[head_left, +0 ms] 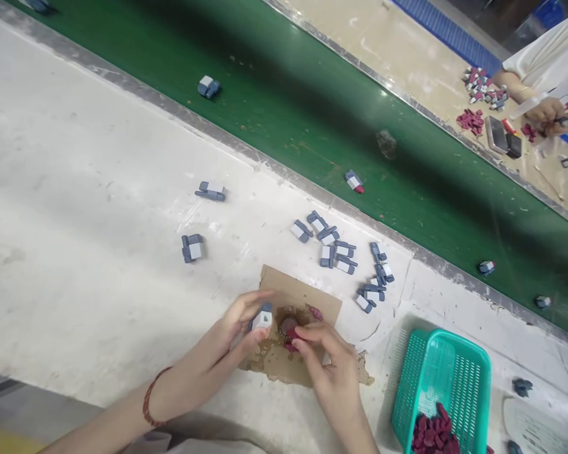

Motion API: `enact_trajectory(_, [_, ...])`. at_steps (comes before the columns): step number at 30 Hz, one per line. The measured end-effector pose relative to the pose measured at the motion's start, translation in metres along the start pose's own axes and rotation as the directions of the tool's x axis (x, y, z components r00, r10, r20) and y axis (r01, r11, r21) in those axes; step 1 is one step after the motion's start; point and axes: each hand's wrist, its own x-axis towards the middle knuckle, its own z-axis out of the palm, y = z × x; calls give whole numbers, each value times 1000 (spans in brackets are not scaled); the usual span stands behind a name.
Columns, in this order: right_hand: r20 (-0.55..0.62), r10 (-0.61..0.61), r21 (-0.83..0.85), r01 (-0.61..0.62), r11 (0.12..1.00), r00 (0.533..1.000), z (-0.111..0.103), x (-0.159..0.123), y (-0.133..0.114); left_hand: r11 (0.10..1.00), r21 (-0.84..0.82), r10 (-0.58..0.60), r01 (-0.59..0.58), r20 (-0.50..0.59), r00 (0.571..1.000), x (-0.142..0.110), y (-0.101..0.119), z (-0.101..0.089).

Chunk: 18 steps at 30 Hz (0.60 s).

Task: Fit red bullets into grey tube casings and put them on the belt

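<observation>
My left hand (236, 325) is closed around a small grey-and-white plastic piece (263, 320), its white face with a hole turned toward me. In my right hand (329, 359) a small dark red piece (292, 334) is pinched between thumb and fingertips. That piece is over a round bottle cap (288, 325) holding something dark. The cap rests on a stained sheet of cardboard (307, 293). Another red piece (315, 313) lies on the cardboard beyond my right fingers, and one more lies close to the cap.
Several grey-and-white pieces (326, 255) lie on the white table (99, 208). At right stands a green basket (459, 343) with red pieces (433, 435). Beyond runs a green conveyor belt (274, 120) carrying a few pieces. Across it, a co-worker's hands (546, 113) handle small parts.
</observation>
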Motion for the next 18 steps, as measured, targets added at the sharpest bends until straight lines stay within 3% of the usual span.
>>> enact_trajectory(2, [-51,115,171,-104,980,992,-6,-1,0,999,-43,10,-6,104,994,-1,0,0])
enact_trajectory(6, [-52,187,384,-153,910,981,-12,0,-1,998,-60,14,3,280,960,0,4,3])
enact_trajectory(11, [-22,202,499,-164,851,979,-10,4,-8,999,-30,31,-23,299,954,0,13,9])
enact_trajectory(18, [13,171,479,-156,864,985,-6,5,-11,999,29,34,-45,300,953,-1,18,10])
